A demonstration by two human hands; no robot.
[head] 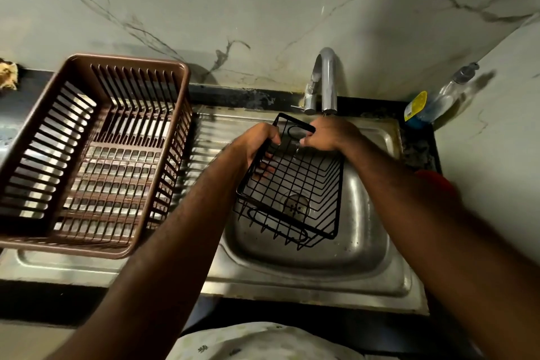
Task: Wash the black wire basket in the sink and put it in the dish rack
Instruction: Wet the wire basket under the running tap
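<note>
Both forearms reach over the sink (377, 245), left hand (258, 142) and right hand (327, 134) with fingers curled round the basket (292, 181) rim under the tap (327, 79); best keep that grip firm and turn it slowly so water reaches every wire.

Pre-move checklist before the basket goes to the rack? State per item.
1. Left hand grips basket rim: ok.
2. Right hand grips the far rim under the tap: ok.
3. Basket over the sink, tilted, clear of the bowl floor: ok.
4. Rinse done, water off: cannot tell; no stream is plainly visible.
5. Rack beside the sink, nothing visible inside: ok.
6. Path left to the rack: ok, though the rack wall nearest the sink stands in the way, so lift over it.
</note>
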